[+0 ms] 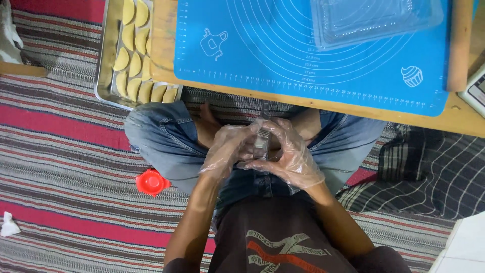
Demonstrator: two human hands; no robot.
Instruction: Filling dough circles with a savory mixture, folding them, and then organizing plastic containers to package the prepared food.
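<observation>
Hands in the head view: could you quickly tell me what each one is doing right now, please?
Left hand: gloved, closed around the small metal tool.
Right hand: gloved, closed on the same metal tool.

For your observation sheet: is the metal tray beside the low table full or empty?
Filled where visible: the metal tray holds rows of yellow half-moon pastries; its top is out of frame.

Small metal utensil (262, 137), upright between hands (262, 151)

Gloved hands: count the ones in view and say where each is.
2. The left hand and the right hand, both in clear plastic gloves, meet over the lap below the wooden table, clasping a small metal tool between them.
</observation>
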